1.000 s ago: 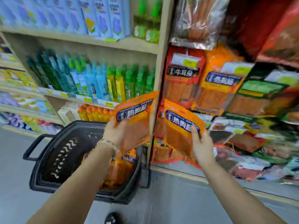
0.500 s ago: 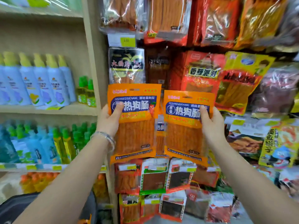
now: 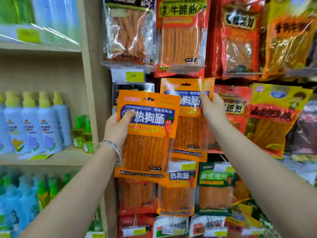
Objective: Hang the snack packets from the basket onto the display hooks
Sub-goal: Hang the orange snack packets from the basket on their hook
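- We hold two orange snack packets up against the display wall; the left packet (image 3: 147, 134) sits lower and nearer to us, and its right edge overlaps the left edge of the right packet (image 3: 188, 121)
- Our left hand (image 3: 118, 129) grips the left packet by its left edge, thumb pressed on the blue label and fingers curled behind
- Our right hand (image 3: 212, 109) pinches the right packet near its upper right edge, thumb on the front
- The right packet's hang hole (image 3: 186, 84) is close under its top edge; we cannot tell whether it sits on a hook
- That top edge is just beneath the bottom edge of a red hanging packet (image 3: 181, 36), so the room above is thin
- Left of the left packet a price tag (image 3: 134, 75) and a dark packet (image 3: 133, 87) show, and then comes the wooden shelf upright (image 3: 92, 83), just beside the packet's left edge
- Below both packets more orange packets (image 3: 176, 191) hang, their tops covered by the packets we hold
- To the right, red and yellow packets (image 3: 274, 117) crowd edge to edge
- A bracelet (image 3: 113, 148) circles our left wrist
- Beyond the upright, spray bottles (image 3: 39, 122) stand in a row on a shelf
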Motion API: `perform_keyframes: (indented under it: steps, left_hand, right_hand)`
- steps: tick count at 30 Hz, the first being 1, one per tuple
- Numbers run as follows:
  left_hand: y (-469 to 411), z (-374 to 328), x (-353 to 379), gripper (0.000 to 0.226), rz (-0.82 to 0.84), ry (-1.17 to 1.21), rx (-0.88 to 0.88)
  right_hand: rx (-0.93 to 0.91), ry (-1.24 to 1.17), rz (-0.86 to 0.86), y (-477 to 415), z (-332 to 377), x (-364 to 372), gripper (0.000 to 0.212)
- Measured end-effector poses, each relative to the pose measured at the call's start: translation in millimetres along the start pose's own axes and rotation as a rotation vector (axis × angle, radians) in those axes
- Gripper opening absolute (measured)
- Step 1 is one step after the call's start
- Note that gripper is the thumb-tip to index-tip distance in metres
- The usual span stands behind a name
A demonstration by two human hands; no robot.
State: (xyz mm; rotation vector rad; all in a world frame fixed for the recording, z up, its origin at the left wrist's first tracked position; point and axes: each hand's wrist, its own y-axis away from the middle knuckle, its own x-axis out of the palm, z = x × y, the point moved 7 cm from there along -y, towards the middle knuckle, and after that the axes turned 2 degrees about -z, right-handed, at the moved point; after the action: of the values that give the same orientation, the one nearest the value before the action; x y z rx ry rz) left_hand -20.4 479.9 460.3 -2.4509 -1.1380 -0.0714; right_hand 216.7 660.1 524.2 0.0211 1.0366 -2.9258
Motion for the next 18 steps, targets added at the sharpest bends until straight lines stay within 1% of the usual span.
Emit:
perform_keyframes:
  steps: [4,7,9,13,16,18]
  left_hand:
    - [-16.9,9.2,4.2,0.013,0.027,-0.024,0.006]
    - [-26.2,17.0,6.9,0.016,0.039,-0.033,-0.006]
    - [-31.0,21.3,9.1,0.019,0.046,-0.046,-0.012]
    - [-37.1,26.2,13.0,0.021,0.045,-0.034,-0.019]
    - [-39.9,28.9,13.9,0.022,0.044,-0.012,-0.035]
    - [-41.7,30.3,14.4,0.022,0.046,-0.016,-0.037]
  right_hand:
    - [0.020,-0.023,0.011,-12.0,-2.8,16.7,0.021]
    - [0.060,-0.024,0.002,-17.8,-6.8,22.0,0.032]
    - [0.069,-0.005,0.014,-19.9,-8.3,24.0,0.034]
    - [0.033,-0.007,0.007,-24.2,-4.1,23.5,0.033]
    - [0.041,-0.024,0.024,-28.0,-5.3,26.0,0.031]
    - [0.048,-0.006,0.039,-31.1,-7.0,29.3,0.023]
